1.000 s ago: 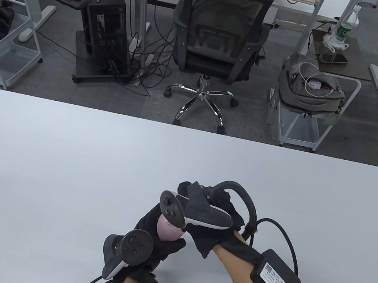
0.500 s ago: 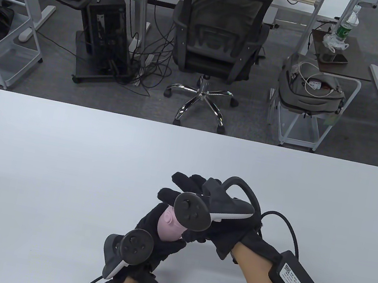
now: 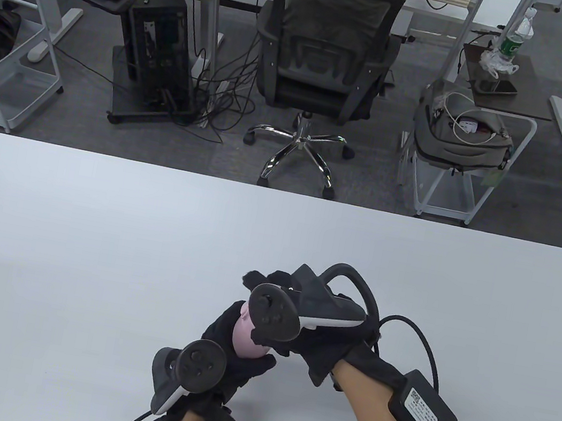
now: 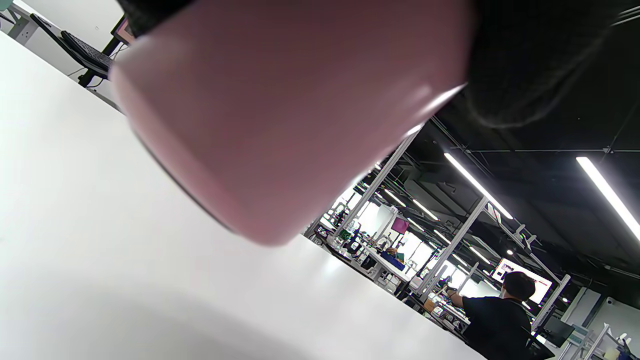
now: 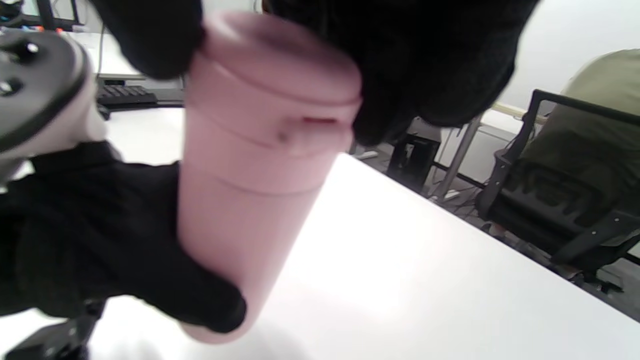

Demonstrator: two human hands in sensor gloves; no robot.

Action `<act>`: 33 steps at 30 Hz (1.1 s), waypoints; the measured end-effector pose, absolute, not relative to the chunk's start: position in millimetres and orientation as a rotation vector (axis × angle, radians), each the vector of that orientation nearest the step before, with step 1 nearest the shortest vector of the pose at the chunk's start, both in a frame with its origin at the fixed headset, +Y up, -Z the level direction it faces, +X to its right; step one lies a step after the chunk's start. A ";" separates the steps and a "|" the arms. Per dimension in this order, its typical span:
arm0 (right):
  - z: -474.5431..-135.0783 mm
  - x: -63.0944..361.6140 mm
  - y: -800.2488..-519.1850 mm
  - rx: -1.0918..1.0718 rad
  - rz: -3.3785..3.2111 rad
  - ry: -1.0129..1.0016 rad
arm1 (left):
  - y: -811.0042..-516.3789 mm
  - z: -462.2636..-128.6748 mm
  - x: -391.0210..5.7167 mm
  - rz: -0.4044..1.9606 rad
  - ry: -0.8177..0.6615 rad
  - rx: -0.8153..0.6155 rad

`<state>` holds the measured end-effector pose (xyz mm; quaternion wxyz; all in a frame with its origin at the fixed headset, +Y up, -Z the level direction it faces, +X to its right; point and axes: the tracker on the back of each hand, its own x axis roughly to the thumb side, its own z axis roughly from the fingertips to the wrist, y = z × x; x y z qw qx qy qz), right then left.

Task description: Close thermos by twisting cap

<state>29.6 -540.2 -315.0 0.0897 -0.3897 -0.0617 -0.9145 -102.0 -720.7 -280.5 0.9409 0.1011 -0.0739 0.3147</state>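
A pink thermos [image 3: 243, 338] stands on the white table [image 3: 90, 242] near its front edge. My left hand [image 3: 233, 359] grips its body from the left; the body fills the left wrist view [image 4: 280, 110] and shows in the right wrist view [image 5: 240, 220]. My right hand [image 3: 275, 302] sits over the top and its fingers [image 5: 410, 65] grip the pink cap [image 5: 280, 80], which sits on the thermos. In the table view the right tracker hides most of the cap.
The white table spreads wide on all sides of the hands [image 5: 425, 260]. Beyond its far edge stand an office chair [image 3: 323, 60] with a seated person, a computer cart [image 3: 140, 23] and a rack with a grey bag [image 3: 462, 139].
My right hand has turned over the cap: its fingers spread and reached forward half a second ago, and now they are curled back down around the cap. My left hand and the thermos stay put.
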 end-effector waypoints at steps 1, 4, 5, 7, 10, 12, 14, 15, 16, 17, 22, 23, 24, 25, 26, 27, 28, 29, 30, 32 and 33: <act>-315.2 28.9 -541.1 -1.121 -2.730 -0.168 | -720.6 -280.4 -101.8 0.641 -0.151 0.206; -315.3 27.3 -544.4 -1.034 -2.772 -0.088 | -721.0 -280.4 -101.8 0.643 -0.153 0.204; -315.2 26.6 -545.4 -1.003 -2.786 -0.064 | -721.0 -280.4 -101.8 0.643 -0.154 0.203; -314.7 25.6 -546.9 -0.950 -2.797 -0.026 | -720.7 -280.0 -101.5 0.640 -0.153 0.207; -313.1 24.0 -549.5 -0.857 -2.808 0.016 | -720.7 -280.0 -101.2 0.636 -0.156 0.207; -312.1 22.6 -550.0 -0.816 -2.801 0.015 | -721.2 -280.0 -101.0 0.637 -0.161 0.201; -312.0 22.8 -548.6 -0.822 -2.781 -0.008 | -721.1 -279.7 -100.7 0.638 -0.161 0.200; -311.9 24.5 -545.7 -0.842 -2.773 -0.034 | -720.4 -279.5 -100.9 0.637 -0.158 0.205; -311.2 26.5 -542.8 -0.879 -2.767 -0.066 | -719.9 -279.5 -101.2 0.638 -0.156 0.208; -310.8 28.3 -540.0 -0.946 -2.757 -0.114 | -719.7 -279.4 -101.6 0.640 -0.156 0.209; -307.2 32.5 -532.9 -1.249 -2.584 -0.293 | -720.2 -279.5 -102.9 0.660 -0.156 0.203; -305.6 32.3 -533.6 -1.241 -2.528 -0.270 | -720.1 -279.7 -103.0 0.662 -0.160 0.201; -304.7 31.8 -534.7 -1.250 -2.491 -0.249 | -720.0 -279.8 -103.0 0.663 -0.162 0.201; -303.7 30.6 -536.3 -1.281 -2.447 -0.219 | -719.9 -279.9 -102.9 0.664 -0.164 0.200; -303.6 29.6 -537.5 -1.295 -2.423 -0.217 | -720.0 -280.1 -102.9 0.667 -0.169 0.198; -303.1 28.8 -538.8 -1.303 -2.428 -0.229 | -720.0 -280.1 -102.6 0.668 -0.174 0.196; -303.1 28.0 -539.6 -1.318 -2.431 -0.229 | -719.9 -280.1 -102.5 0.666 -0.177 0.197; -303.3 27.8 -539.7 -1.317 -2.432 -0.234 | -720.0 -280.0 -102.6 0.664 -0.174 0.198; -303.9 28.1 -539.4 -1.318 -2.436 -0.227 | -720.2 -280.0 -103.2 0.668 -0.173 0.199; -306.0 28.1 -540.0 -1.325 -2.447 -0.253 | -720.1 -279.9 -103.5 0.669 -0.174 0.198; -306.5 28.0 -540.5 -1.327 -2.450 -0.252 | -720.2 -279.9 -103.6 0.667 -0.175 0.200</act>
